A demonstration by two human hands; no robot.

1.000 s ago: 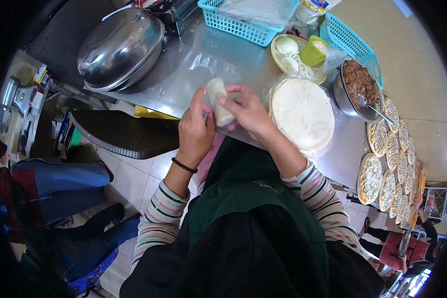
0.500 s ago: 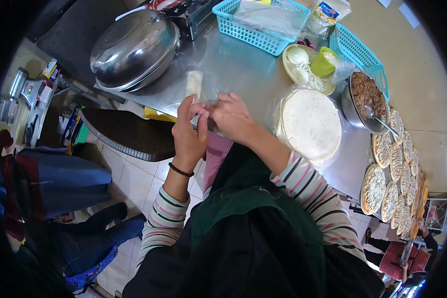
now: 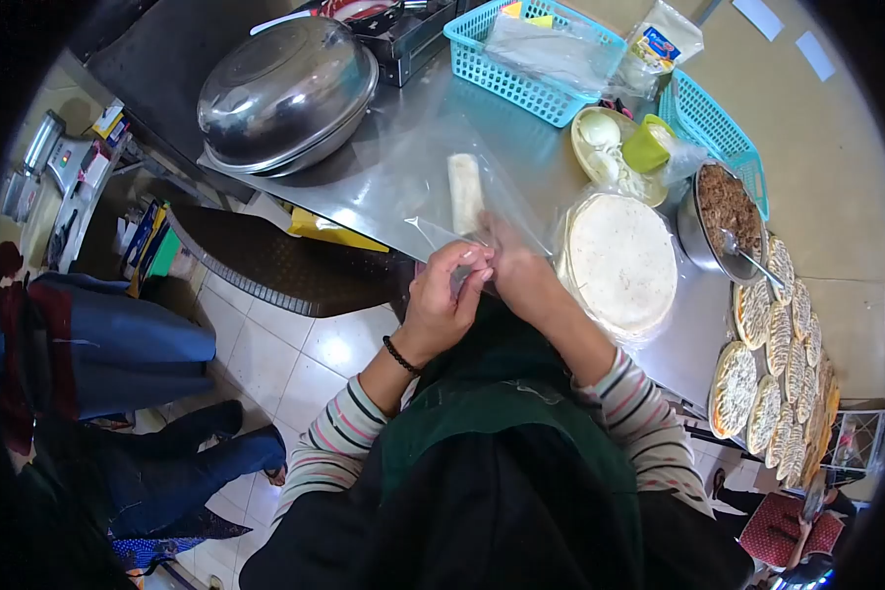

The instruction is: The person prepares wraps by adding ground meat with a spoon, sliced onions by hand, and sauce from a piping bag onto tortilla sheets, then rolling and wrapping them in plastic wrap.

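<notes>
While both hands crowd together near the middle of the frame, the pale roll (image 3: 464, 187) is lying just above them, standing lengthwise in the picture on a clear plastic sheet (image 3: 418, 157) that's spread over the steel tabletop (image 3: 544, 162). So the roll is past the fingertips, not in the grip. Its lower end is the bit closest to the hands.

Left hand (image 3: 447, 295), the one with the dark bead bracelet (image 3: 401, 356), has thumb and forefinger bent round into a loop, tips nearly together, right at the near part of the plastic. Can't tell whether there's a fold of it pinched in there. Right hand (image 3: 523, 280) is pressed up beside it, fingers pointing up the frame and pretty blurry, just beside the roll's lower end. Can't tell if they touch the roll, or how far open they are.

Just right of that hand there's a stack of flatbreads (image 3: 622, 264). Further toward the upper right, a yellowish plate (image 3: 582, 157) has onion (image 3: 600, 130) and a green cup (image 3: 644, 152) on it, and next to that a metal bowl (image 3: 690, 221) holds brown filling (image 3: 728, 197) with a spoon (image 3: 752, 261) stuck in. Big domed lid (image 3: 280, 93) sits upper left.
</notes>
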